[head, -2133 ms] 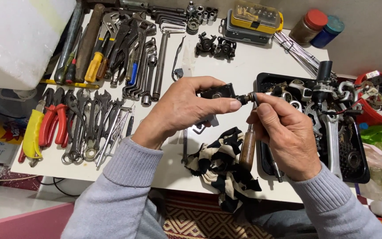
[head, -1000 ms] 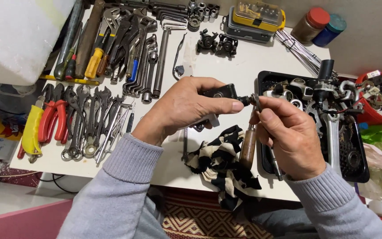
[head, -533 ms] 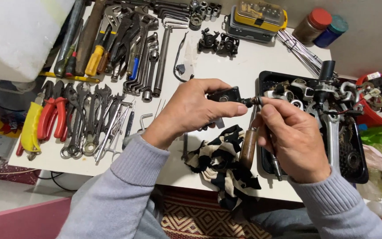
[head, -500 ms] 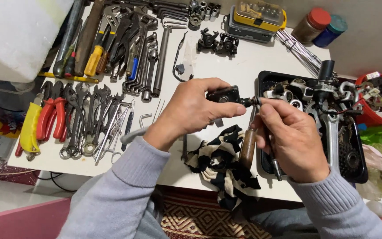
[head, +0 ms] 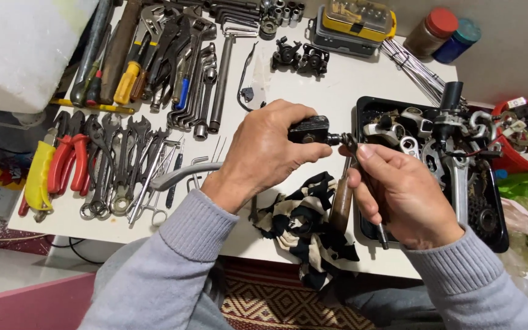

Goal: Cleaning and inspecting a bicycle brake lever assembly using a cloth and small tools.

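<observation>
My left hand [head: 270, 153] grips a small black bicycle part [head: 308, 129] with a short metal stub sticking out to the right. My right hand [head: 401, 195] pinches a small metal piece [head: 349, 143] at the end of that stub, and a thin dark tool shaft [head: 382, 232] runs down through its palm. Both hands hover above the white table [head: 337, 85]. Under them lie a wooden-handled tool [head: 341, 205] and a black and white striped rag [head: 304, 235].
Wrenches, spanners and screwdrivers [head: 172, 67] lie at the back left, pliers with red and yellow handles [head: 62, 168] at the left edge. A black tray [head: 490, 201] with metal bike parts sits right. A yellow bit case [head: 355, 21], two jars [head: 438, 30] and spokes [head: 417, 67] lie behind.
The hands have stayed together on the black part; my right fingers have shifted slightly on the small metal piece. The view has drifted a little.
</observation>
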